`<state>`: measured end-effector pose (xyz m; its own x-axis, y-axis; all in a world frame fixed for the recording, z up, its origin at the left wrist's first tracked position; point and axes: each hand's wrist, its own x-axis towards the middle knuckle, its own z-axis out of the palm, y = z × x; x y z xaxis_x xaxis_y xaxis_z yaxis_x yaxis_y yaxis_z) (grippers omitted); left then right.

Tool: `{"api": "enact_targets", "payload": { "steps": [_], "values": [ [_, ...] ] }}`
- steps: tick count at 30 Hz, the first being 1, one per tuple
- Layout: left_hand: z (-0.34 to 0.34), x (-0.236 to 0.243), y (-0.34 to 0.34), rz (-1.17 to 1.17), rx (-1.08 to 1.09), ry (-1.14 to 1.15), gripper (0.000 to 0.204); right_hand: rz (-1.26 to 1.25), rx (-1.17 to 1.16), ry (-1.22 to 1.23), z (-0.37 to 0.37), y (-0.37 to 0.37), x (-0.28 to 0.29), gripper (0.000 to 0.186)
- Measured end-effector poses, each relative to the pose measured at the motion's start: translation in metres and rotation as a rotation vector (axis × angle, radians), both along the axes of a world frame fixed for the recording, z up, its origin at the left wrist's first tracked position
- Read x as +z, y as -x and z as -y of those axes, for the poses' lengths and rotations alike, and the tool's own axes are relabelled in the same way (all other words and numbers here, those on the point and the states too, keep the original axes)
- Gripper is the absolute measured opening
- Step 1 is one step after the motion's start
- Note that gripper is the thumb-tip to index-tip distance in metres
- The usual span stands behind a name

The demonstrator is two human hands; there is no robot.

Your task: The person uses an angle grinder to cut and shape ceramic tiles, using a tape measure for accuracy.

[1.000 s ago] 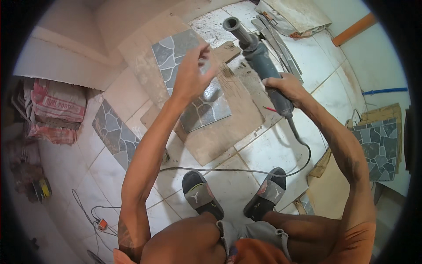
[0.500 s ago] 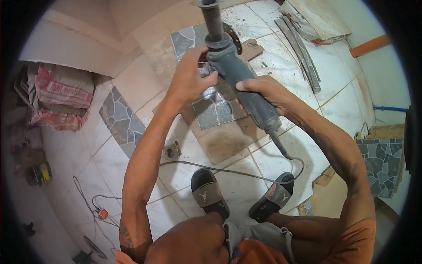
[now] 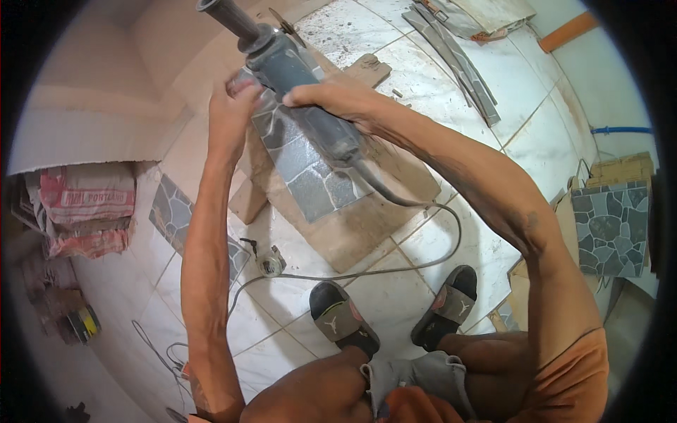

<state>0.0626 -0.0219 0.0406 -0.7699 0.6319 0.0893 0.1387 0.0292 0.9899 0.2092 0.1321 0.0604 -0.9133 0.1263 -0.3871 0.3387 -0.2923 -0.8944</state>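
Observation:
My right hand is wrapped round the body of a dark grey angle grinder, its thumb lying across the top. The grinder's side handle points to the far left, and its disc shows nearly edge-on beyond the head. Close to the tool's left side is my left hand, fingers bent and smeared by motion; whether they grip the tile's edge cannot be made out. Under the grinder a grey stone-patterned tile lies on a brown board. A cord trails from the grinder's rear.
Wooden blocks lie around the board. A small round roll sits near the cord. Cut tile strips are at far right, a patterned tile stands at right, and paper sacks are stacked at left.
The grinder and both hands have moved left in view, and the grinder's head has turned further left. My left hand's fingers, spread apart before, are now bent. The view has shifted too.

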Motion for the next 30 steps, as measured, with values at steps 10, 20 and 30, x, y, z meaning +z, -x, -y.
{"api": "enact_targets", "payload": {
  "steps": [10,20,30],
  "values": [
    [-0.089,-0.009,0.008,0.459,0.001,0.05,0.046,-0.069,-0.032,-0.417,-0.026,0.056,-0.047,0.043],
    [-0.103,-0.047,0.026,0.284,0.07,0.176,0.047,0.18,-0.224,-0.764,-0.004,0.059,-0.064,0.062],
    [-0.117,-0.062,0.048,0.279,0.092,0.261,0.049,0.215,-0.255,-0.871,-0.011,0.072,-0.076,0.07]
  ]
}}
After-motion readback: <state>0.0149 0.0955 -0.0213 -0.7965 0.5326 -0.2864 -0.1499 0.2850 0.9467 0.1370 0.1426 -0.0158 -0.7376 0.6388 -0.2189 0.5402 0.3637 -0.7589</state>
